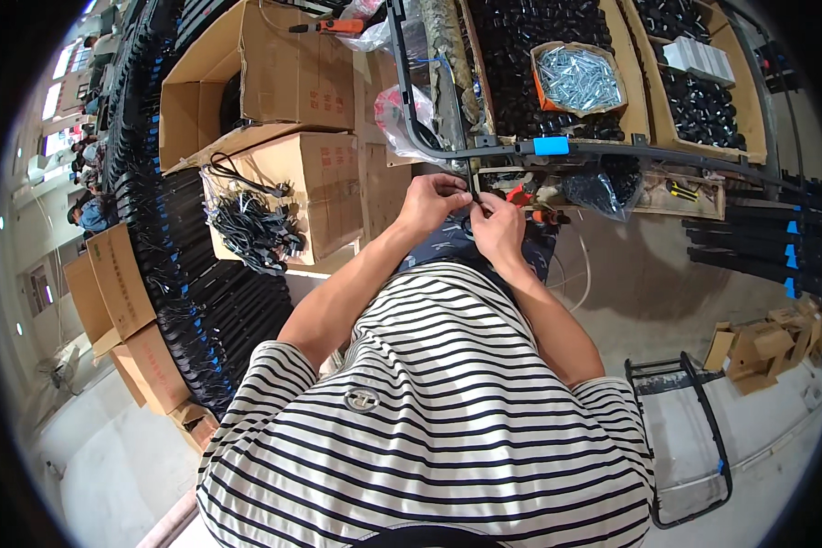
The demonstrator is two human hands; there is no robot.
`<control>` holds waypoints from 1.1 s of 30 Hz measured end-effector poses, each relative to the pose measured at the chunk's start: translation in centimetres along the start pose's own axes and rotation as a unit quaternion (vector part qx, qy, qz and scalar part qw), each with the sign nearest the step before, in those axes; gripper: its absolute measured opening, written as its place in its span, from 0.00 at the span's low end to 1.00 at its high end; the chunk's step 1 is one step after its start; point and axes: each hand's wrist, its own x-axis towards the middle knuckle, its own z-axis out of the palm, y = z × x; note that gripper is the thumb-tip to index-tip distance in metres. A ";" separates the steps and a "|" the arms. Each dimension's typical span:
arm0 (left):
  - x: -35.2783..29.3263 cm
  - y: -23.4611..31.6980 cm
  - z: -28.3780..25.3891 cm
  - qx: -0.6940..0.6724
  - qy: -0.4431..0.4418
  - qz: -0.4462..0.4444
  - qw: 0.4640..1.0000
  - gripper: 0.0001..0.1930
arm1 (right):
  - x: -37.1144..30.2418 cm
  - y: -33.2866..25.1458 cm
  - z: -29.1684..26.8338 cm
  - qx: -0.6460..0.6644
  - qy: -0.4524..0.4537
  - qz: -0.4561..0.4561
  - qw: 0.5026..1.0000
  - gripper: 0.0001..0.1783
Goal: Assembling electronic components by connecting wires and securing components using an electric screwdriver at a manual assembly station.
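My left hand (432, 203) and my right hand (500, 226) meet in front of my body, close to the near edge of the bench. Both are closed, thumbs and fingers pinched together around something thin and dark at their tips, too small and covered to name. Just beyond the fingertips, a black tubular metal frame (407, 73) lies over the bench, its corner bending to the right. A strip of blue tape (551, 146) wraps its long bar. Thin blue wire (437, 61) shows beside the frame.
An orange-edged box of silver screws (579, 79) sits on cartons of black parts (694, 105). Bundled black cables (256, 224) hang by a cardboard box (324, 183) at left. A shallow wooden tray (680, 196) holds tools. Another black frame (685, 438) stands at lower right.
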 end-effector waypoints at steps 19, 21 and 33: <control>0.6 0.2 -0.9 0.112 -0.114 0.003 0.987 0.12 | -1.0 2.3 1.0 0.151 0.026 0.020 0.988 0.08; 0.7 0.7 -1.2 0.175 -0.119 0.015 0.977 0.12 | -0.6 4.3 2.3 0.281 0.036 0.014 0.959 0.10; 0.7 -0.1 -2.7 -0.030 -0.132 -0.121 0.983 0.10 | 7.3 24.1 11.7 -0.412 0.129 0.235 0.871 0.25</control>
